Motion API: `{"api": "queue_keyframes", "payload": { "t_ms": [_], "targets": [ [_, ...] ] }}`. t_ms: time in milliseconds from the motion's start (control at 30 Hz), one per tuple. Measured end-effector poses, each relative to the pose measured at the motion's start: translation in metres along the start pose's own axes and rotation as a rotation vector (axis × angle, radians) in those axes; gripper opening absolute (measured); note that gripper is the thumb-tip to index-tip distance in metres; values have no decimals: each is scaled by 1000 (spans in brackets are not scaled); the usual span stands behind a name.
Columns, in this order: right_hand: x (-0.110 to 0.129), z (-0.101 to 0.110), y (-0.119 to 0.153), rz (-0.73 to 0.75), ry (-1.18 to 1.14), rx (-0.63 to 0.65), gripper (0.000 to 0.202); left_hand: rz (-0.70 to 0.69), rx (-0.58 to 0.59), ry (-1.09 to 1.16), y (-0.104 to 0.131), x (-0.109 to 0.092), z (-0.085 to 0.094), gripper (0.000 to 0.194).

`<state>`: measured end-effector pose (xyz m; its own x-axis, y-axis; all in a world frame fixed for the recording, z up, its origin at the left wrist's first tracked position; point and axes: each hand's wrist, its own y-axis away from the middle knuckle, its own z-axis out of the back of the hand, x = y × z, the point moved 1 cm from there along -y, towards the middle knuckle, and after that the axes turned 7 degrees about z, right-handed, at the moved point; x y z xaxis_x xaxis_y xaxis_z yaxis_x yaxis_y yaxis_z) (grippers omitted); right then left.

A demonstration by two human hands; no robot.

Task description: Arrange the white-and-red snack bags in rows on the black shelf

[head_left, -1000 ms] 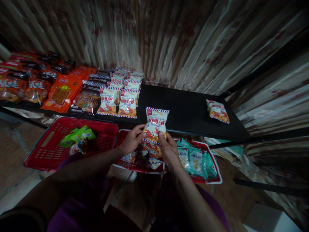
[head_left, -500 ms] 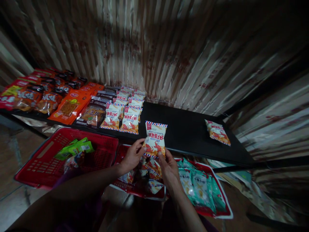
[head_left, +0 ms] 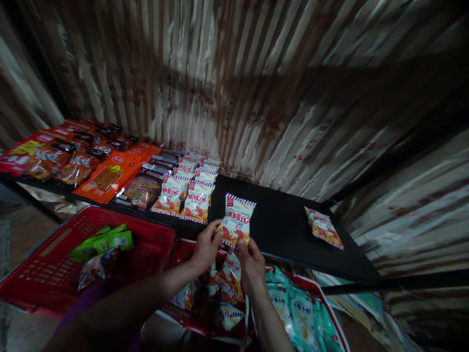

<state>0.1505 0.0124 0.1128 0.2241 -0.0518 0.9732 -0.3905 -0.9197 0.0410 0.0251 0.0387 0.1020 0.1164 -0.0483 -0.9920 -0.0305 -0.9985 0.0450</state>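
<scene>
A white and orange snack bag point(head_left: 236, 217) with a striped top edge is held upright between both hands, over the front edge of the black shelf point(head_left: 271, 220). My left hand point(head_left: 207, 246) pinches its lower left corner. At its lower right, my right hand point(head_left: 250, 259) grips the bottom with thumb and fingers. Just left on the shelf, matching bags point(head_left: 197, 200) lie in two overlapping columns. One more such bag point(head_left: 324, 227) rests alone near the shelf's right end.
Brown bags point(head_left: 139, 188), orange packs point(head_left: 110, 176) and red packs point(head_left: 22, 154) line the shelf's left. Below stand a red basket point(head_left: 47, 249) with green packets, a middle basket point(head_left: 240, 332) of snack bags and a right basket point(head_left: 339, 327) of teal bags. Pleated sheeting hangs behind.
The view has tilted up, so the shelf and baskets appear lower. The held bag stays in both hands, tilted slightly more to the right.
</scene>
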Motion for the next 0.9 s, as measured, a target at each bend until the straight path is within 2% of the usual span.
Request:
{"api": "queue_keyframes", "payload": {
  "t_ms": [200,367,600,900],
  "targets": [
    [14,-17,-33,41,12,0,42,-5,-120,-11,-32,-21,-9,34],
    [14,-30,-58,49,10,-2,42,-2,-220,-25,-51,-27,-13,31],
    [5,-44,-111,62,31,-37,41,-85,-420,-299,-84,-29,-28,38],
    [-2,-59,-164,23,44,-84,34,-23,-450,-291,-136,-34,-49,41]
  ]
}}
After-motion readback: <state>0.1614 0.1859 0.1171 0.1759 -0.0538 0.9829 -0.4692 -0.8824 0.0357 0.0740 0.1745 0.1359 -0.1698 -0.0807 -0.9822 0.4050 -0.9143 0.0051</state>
